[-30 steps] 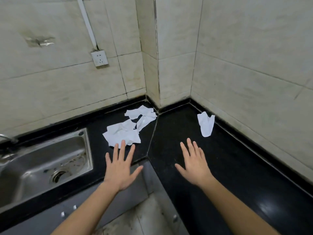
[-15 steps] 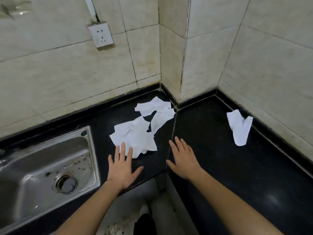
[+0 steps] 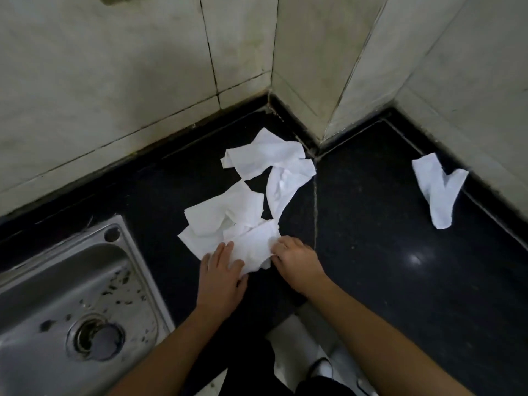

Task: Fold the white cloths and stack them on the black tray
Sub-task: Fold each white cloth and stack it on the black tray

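— Where now, the near cloth (image 3: 253,248)?

— Close to the front edge of the tabletop (image 3: 371,230), by its inner corner. Pinned under the left grip (image 3: 221,270), laid flat with straight fingers, probably to stop sliding on polished black stone.

— And the right grip (image 3: 294,261)?

— Curled onto the cloth's right edge, seemingly pinching it for a first fold. Thin, soft, crumpled stuff; likely to need smoothing.

— Elsewhere?

— More rumpled white cloths (image 3: 268,161) overlapping toward the back corner; one lone cloth (image 3: 434,190) along the right back edge. No sign of a black tray.
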`<state>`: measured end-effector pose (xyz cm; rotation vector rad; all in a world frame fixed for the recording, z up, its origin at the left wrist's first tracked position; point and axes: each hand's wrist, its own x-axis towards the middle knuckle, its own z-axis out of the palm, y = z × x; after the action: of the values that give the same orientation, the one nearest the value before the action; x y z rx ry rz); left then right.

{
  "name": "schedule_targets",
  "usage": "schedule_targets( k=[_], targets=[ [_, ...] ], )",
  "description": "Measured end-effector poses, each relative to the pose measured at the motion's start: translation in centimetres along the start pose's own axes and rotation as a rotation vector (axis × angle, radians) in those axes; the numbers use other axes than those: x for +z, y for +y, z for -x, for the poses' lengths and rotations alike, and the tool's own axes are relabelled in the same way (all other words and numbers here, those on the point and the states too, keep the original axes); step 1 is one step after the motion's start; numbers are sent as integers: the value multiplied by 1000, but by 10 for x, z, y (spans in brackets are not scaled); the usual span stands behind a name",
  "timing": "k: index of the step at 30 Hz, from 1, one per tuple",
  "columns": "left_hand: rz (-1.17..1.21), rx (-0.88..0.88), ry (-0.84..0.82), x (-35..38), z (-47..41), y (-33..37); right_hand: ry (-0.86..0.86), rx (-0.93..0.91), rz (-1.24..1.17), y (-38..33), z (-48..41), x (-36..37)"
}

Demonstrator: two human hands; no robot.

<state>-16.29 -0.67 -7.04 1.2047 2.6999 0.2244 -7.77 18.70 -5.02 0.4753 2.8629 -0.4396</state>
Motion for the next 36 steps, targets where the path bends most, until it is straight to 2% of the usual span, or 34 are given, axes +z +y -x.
schedule_targets(
  k=[5,9,13,20,29,33,36],
  targets=[
    [107,63,238,-16,-18,-11,92,-52,3,5,-8,-29],
    [148,59,319,-56,-43,-4,168,-70,-60,12,-8,-72],
    [153,91,347,-103,-64,28,327,-52,-105,32,9,-112],
    [212,127,285,-156,-76,107,525,18,-224,76,74,-165],
    [303,232,150,-158,-63,221,577,123,-301,166,169,-177],
    [122,323,138,-145,-58,244,570,185,-300,195,199,-166],
    [-1,406,194,-134,-58,252,521,203,-260,211,215,-156]
  ],
)
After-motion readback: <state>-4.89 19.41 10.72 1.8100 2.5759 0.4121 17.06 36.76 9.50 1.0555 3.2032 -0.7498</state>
